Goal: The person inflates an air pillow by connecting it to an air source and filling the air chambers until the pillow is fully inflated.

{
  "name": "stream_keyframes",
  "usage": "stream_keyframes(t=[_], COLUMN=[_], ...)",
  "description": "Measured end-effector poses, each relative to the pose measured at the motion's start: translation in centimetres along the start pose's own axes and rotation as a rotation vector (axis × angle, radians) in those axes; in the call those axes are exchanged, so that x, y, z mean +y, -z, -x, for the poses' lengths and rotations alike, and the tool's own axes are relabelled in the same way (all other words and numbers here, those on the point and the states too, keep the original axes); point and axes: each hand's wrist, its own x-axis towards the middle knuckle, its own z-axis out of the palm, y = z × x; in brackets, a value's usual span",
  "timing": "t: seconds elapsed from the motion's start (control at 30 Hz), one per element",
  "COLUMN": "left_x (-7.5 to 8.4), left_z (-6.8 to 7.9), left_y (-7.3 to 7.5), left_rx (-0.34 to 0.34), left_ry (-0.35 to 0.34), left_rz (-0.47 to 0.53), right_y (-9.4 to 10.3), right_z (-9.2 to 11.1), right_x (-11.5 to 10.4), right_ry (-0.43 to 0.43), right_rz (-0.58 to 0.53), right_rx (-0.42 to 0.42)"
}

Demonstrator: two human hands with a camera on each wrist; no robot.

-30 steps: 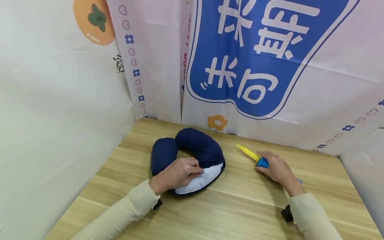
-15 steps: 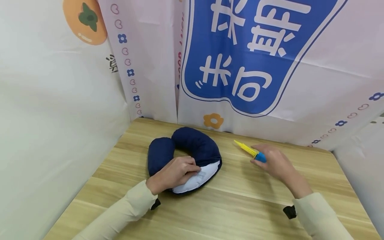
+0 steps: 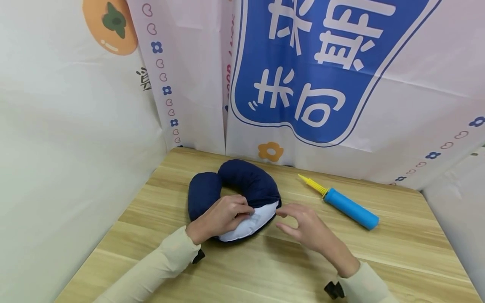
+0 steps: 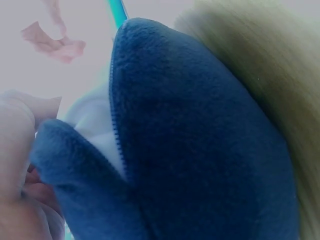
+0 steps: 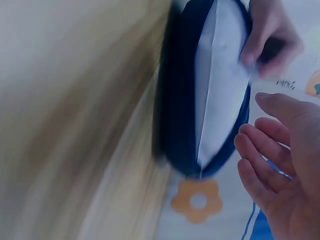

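Note:
A navy U-shaped neck pillow lies on the table, its cover unzipped along the near curve so the white inner cushion shows. My left hand rests over that opening and pinches the pillow's white inner part with thumb and fingers; the exact spot is partly hidden. In the left wrist view, zipper teeth edge the gap. Just right of the pillow, my right hand hovers with parted fingers and holds nothing. A blue hand pump with a yellow nozzle lies beyond it.
The wood-grain table meets a printed white sheet at the back. Another white sheet closes off the left side.
My right hand has let go of the pump, leaving it on the table, and moved left toward the pillow. My left hand stays at the opening.

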Motion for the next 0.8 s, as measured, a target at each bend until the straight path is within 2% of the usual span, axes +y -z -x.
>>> stream_keyframes(t=[0.23, 0.47, 0.8], left_x=[0.0, -0.1, 0.0], left_z=[0.0, 0.0, 0.0], left_y=[-0.1, -0.3, -0.3], left_rx=[-0.004, -0.008, -0.009], left_ry=[0.025, 0.024, 0.044], left_rz=[0.014, 0.016, 0.029], right_y=[-2.3, -3.2, -2.9], right_z=[-1.3, -1.9, -2.1], right_x=[-2.1, -2.6, -2.8], right_ry=[-0.105, -0.175, -0.105], right_rz=[-0.151, -0.256, -0.335], right_rx=[0.001, -0.028, -0.03])
